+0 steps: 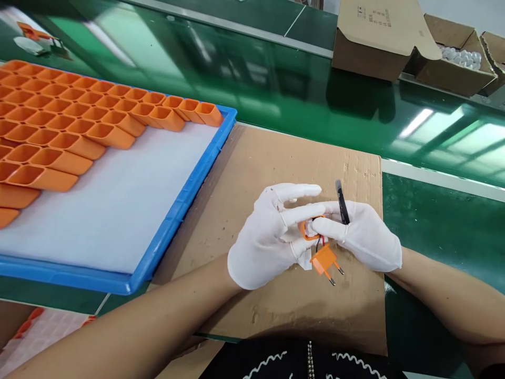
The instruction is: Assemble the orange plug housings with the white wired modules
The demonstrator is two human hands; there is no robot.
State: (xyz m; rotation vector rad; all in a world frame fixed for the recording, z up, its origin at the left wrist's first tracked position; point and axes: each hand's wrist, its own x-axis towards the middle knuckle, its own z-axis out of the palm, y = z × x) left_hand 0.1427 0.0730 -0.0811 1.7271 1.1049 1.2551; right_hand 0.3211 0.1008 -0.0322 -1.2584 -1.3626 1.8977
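Both my hands wear white gloves and meet over a sheet of brown cardboard (276, 158). My left hand (268, 237) is closed round an orange plastic housing (305, 231), with its index finger stretched out above. My right hand (363, 237) pinches into the same housing and also grips black tweezers (342, 202) that point upward. An orange plug piece with two metal pins (325, 261) hangs below the housing on thin red and black wires.
A blue tray (189, 184) with a white liner holds several rows of orange housings (59, 126) at the left. Open cardboard boxes (379, 37), one with white parts (461, 55), stand beyond the green conveyor belt (276, 73). More orange parts lie at the bottom left.
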